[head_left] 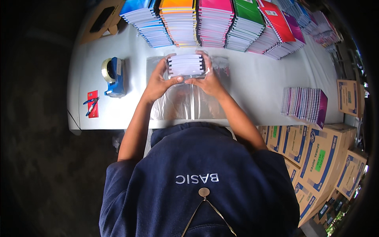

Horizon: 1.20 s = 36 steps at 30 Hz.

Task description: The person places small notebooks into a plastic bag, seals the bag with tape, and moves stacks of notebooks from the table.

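Clear plastic film (190,77) surrounds a small notebook stack (186,65) midway along the counter (260,75), over flat clear bags (189,104) that reach almost to the near edge. The stack's long axis runs left to right, roughly parallel to that edge; white page edges face up toward the viewer, and dark binding teeth line both short ends. Whether it rests on the bags or is raised a little cannot be told.

Both forearms reach forward from the near edge and slant inward. The left hand (162,77) curls round the stack's left end, the right hand (208,77) round its right end; together they clasp it, thumbs along the near side with tips close to each other.

By the counter's right edge, cardboard boxes (321,158) are piled, contents hidden. Toward the far left corner, a cardboard tray (89,33) holds a dark flat object (102,19). A blue dispenser (116,85) near the left edge carries a tape roll (105,70). Tall coloured notebook piles (177,25) line the far edge.
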{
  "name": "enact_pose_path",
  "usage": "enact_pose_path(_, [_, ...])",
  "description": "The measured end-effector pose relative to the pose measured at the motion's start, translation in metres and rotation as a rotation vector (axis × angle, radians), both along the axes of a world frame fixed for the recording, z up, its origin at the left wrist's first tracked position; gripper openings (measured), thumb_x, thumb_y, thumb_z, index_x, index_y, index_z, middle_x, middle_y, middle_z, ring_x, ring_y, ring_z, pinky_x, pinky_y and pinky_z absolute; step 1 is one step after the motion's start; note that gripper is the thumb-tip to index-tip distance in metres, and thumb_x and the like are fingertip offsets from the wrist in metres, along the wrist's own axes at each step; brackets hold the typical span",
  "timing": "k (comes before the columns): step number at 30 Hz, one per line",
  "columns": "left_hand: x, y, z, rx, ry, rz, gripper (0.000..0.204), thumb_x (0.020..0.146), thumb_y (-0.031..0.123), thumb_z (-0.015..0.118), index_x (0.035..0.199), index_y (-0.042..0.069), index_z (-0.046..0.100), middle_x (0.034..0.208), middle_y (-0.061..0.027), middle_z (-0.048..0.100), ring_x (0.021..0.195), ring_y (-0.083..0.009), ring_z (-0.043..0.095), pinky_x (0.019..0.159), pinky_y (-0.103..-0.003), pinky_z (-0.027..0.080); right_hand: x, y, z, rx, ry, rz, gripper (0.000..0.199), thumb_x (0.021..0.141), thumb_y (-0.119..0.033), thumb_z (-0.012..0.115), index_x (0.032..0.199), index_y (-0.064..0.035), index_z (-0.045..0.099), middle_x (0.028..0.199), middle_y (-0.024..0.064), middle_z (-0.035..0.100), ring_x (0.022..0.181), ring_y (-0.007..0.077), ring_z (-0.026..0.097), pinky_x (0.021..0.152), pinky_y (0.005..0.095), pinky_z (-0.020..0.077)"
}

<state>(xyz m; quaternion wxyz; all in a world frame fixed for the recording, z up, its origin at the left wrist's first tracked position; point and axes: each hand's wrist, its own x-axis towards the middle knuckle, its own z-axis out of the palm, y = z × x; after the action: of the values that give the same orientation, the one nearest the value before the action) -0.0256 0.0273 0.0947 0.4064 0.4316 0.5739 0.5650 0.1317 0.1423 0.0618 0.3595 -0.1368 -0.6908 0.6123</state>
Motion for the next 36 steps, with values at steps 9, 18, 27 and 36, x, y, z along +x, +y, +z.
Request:
enact_pose_path(9, [0.006,0.002,-0.022,0.028,0.030,0.182,0.082,0.077,0.031,0.075,0.134,-0.005,0.028,0.123,-0.0139,0.047,0.114,-0.0204,0.047,0.097,-0.033,0.039,-0.016,-0.003,0.000,0.139,-0.013,-0.133,0.060,0.081,-0.028,0.070,0.131,-0.0066,0.045,0.128,0.0115,0.045,0.118,0.0254,0.044,0.100,0.0354,0.0346])
enact_pose_path(18, [-0.002,-0.004,-0.024,0.118,-0.034,0.175,0.096,0.072,0.051,0.074,0.137,-0.001,0.025,0.126,-0.0150,0.044,0.117,-0.0232,0.044,0.100,-0.036,0.035,-0.004,0.028,0.056,0.265,0.078,-0.352,0.042,0.101,-0.030,0.033,0.133,-0.0072,0.047,0.144,0.0107,0.036,0.135,0.0259,0.027,0.109,0.0374,0.0214])
enact_pose_path(27, [0.022,-0.004,-0.021,0.113,0.036,0.234,0.124,0.059,0.073,0.068,0.143,-0.001,0.014,0.136,-0.0186,0.032,0.130,-0.0277,0.032,0.107,-0.040,0.027,-0.024,-0.014,-0.014,0.190,-0.028,-0.236,0.099,0.062,-0.037,0.085,0.137,-0.0019,0.030,0.130,0.0165,0.043,0.118,0.0275,0.044,0.097,0.0399,0.0370])
enact_pose_path(36, [0.060,-0.013,-0.021,-0.056,0.181,0.550,0.049,0.098,0.022,0.042,0.137,-0.007,0.033,0.142,-0.0228,0.034,0.132,-0.0373,0.030,0.107,-0.038,0.027,-0.040,-0.024,0.003,-0.117,0.022,-0.391,0.040,0.080,-0.012,0.067,0.113,0.0004,0.050,0.107,0.0101,0.057,0.098,0.0181,0.054,0.089,0.0307,0.0417])
